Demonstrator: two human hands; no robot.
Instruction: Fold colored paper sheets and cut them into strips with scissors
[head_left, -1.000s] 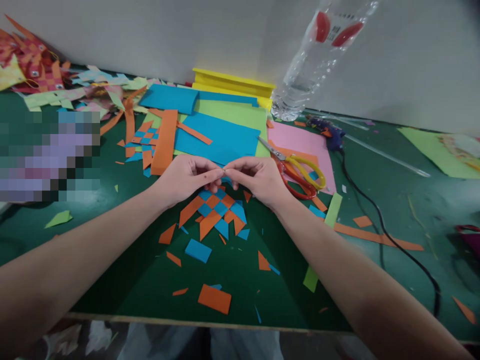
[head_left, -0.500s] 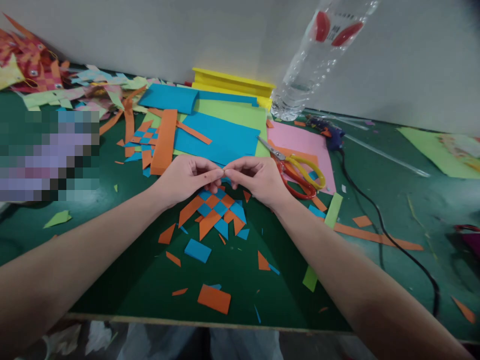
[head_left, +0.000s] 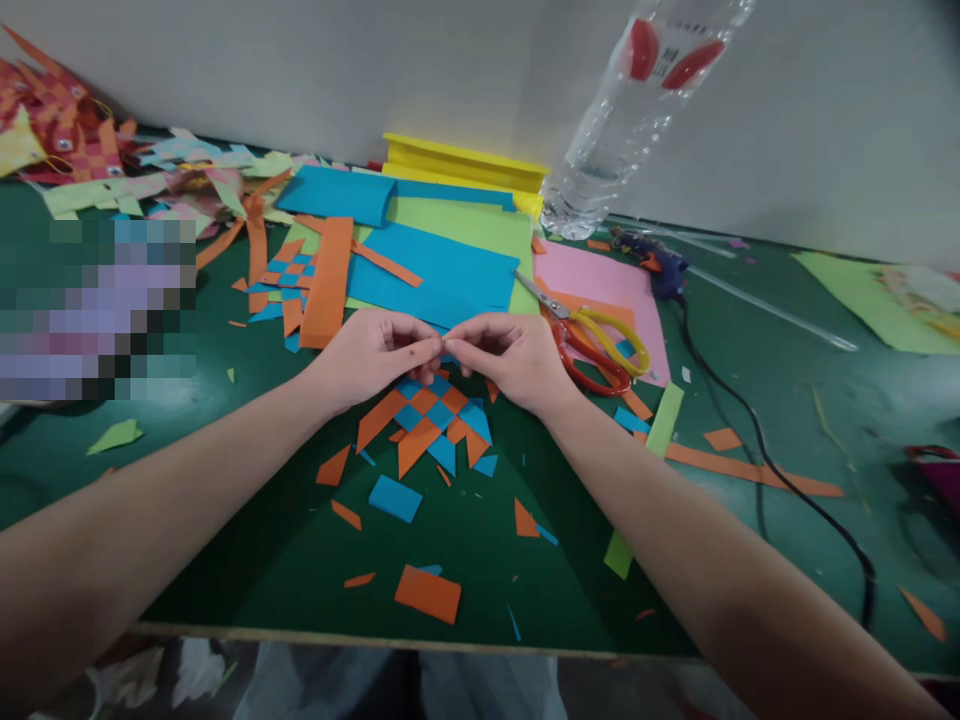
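My left hand (head_left: 382,358) and my right hand (head_left: 506,355) meet fingertip to fingertip, each with thumb and forefinger pinched together. Whatever is between the fingertips is too small or too hidden to name. Just below them on the table lies a woven paper fish (head_left: 429,415) of orange and blue strips, its upper part covered by the fingers. Scissors (head_left: 592,345) with red and yellow handles rest to the right of my right hand. To the left of my left hand is an orange paper strip (head_left: 328,285), beside a second woven piece (head_left: 289,275).
Blue paper (head_left: 442,275) lies behind the hands on green sheets. A plastic bottle (head_left: 622,130) stands by the wall. A glue gun (head_left: 652,262) trails a black cord (head_left: 757,425) at right. Paper scraps (head_left: 427,595) are scattered near the table's front edge. A pixelated patch covers the left.
Both hands keep their pinch at nearly the same spot, with only a tiny shift of the fingertips. The view has moved very slightly; the papers and scissors lie as before.
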